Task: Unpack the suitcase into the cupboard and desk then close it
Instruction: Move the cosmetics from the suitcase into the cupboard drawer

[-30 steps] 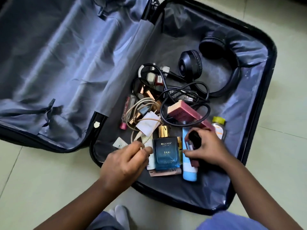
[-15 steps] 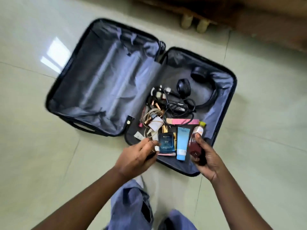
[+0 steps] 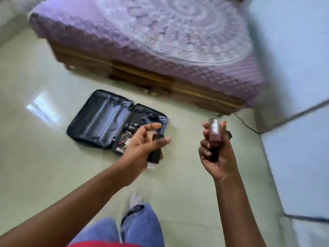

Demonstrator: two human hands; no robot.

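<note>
The open black suitcase (image 3: 99,123) lies on the floor ahead of me, its left half showing bare grey lining. Cables and small toiletries (image 3: 127,137) are still heaped in its right half, partly hidden by my left hand. My left hand (image 3: 140,147) hovers over the suitcase's near corner, fingers loosely curved around a small dark item with a white end (image 3: 154,156); it is blurred. My right hand (image 3: 219,157) is raised to the right of the case and grips a maroon bottle (image 3: 214,132) by its dark lower end.
A bed with a purple patterned cover (image 3: 160,41) on a wooden frame (image 3: 178,86) stands behind the suitcase. A pale blue-white panel (image 3: 293,77) fills the right side. A dark cable (image 3: 246,124) runs along the floor near it. My legs (image 3: 138,227) are below.
The view has risen and pulled far back from the suitcase. Both hands have lifted out of it, the right carrying the maroon bottle, the left a small dark item.
</note>
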